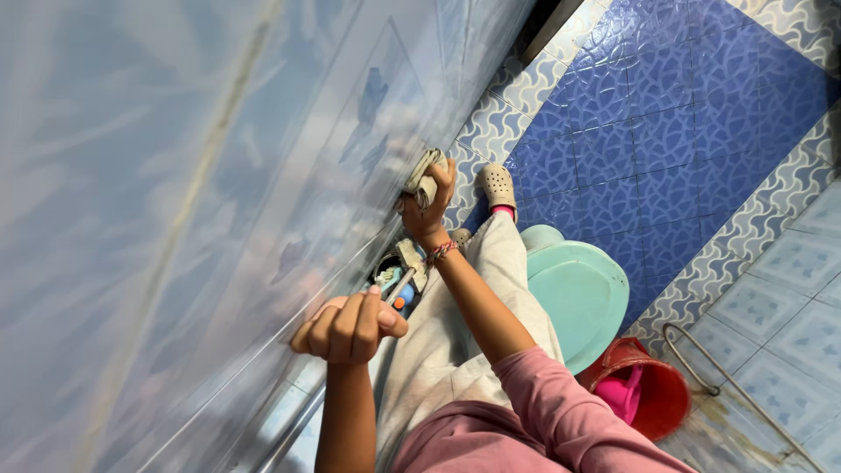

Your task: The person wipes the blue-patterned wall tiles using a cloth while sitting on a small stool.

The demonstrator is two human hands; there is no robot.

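Observation:
My right hand (429, 206) presses a folded beige cloth (423, 180) against the glossy blue tiled wall (219, 175), low near the floor. A braided bracelet circles that wrist. My left hand (350, 326) is closed around the handle of a scraper-like tool (405, 270), whose pale flat head lies against the wall just below the right wrist. I wear a pink long-sleeved top, light grey trousers and pale perforated clogs (497, 186).
A turquoise toilet with its lid down (578, 293) stands just right of my legs. Beside it sits a red bucket (657, 398) with a pink scoop inside. A curved metal pipe (701, 363) runs along the right tiles. Dark blue patterned floor tiles (666, 114) lie beyond.

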